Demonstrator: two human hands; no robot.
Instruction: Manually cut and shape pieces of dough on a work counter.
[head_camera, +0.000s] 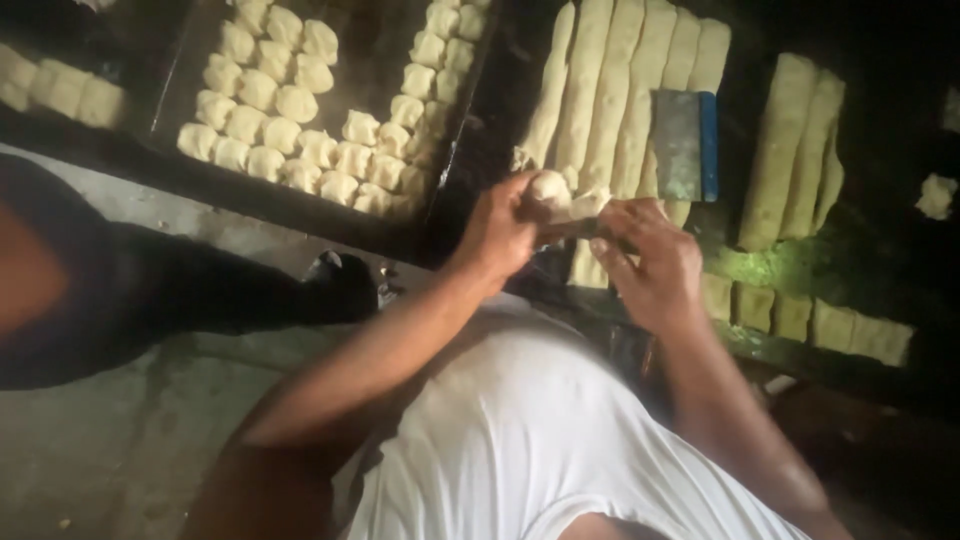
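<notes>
Both forearms reach forward over the white shirt and meet above the near edge of the dark table. The left hand and right hand curl around a dough piece, apparently pinching it between fingertips. Dough strips and a scraper lie just beyond; a tray of shaped pieces sits far left.
</notes>
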